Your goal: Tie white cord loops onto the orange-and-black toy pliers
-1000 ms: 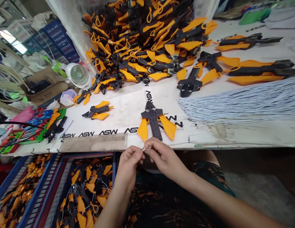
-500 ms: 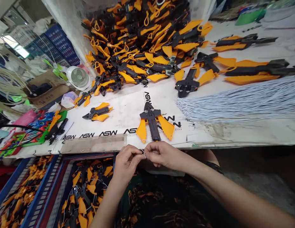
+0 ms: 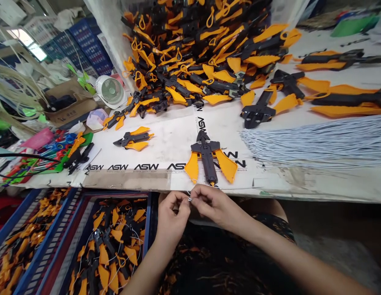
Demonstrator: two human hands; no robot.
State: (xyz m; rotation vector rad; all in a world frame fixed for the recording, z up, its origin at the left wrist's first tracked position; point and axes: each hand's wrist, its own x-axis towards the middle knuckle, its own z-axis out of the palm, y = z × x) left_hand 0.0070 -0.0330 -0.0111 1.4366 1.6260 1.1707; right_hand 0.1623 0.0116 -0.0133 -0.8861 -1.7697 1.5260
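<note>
Just off the table's front edge, my left hand [image 3: 174, 211] and my right hand [image 3: 210, 205] pinch a thin white string [image 3: 189, 199] between their fingertips, close together. The string runs up toward a black and orange plastic toy [image 3: 208, 159], which lies on the table with its dark pointed head away from me and two orange wings spread. Whether the string is knotted is too small to tell. A smaller-looking black and orange toy [image 3: 132, 139] lies to the left, and a bundle of pale strings [image 3: 316, 141] is spread to the right.
A large pile of similar toys [image 3: 190, 61] fills the back of the table [image 3: 147, 178]. Below the edge at left stand blue crates [image 3: 149, 221] of toys, some with strings. A small white fan [image 3: 110, 91], a cardboard box [image 3: 66, 104] and colourful plastic parts [image 3: 52, 153] sit at left.
The view has shifted, so the table's things appear further right. Both hands still pinch the string, my left hand's fingers now more curled and upright beside the right.
</note>
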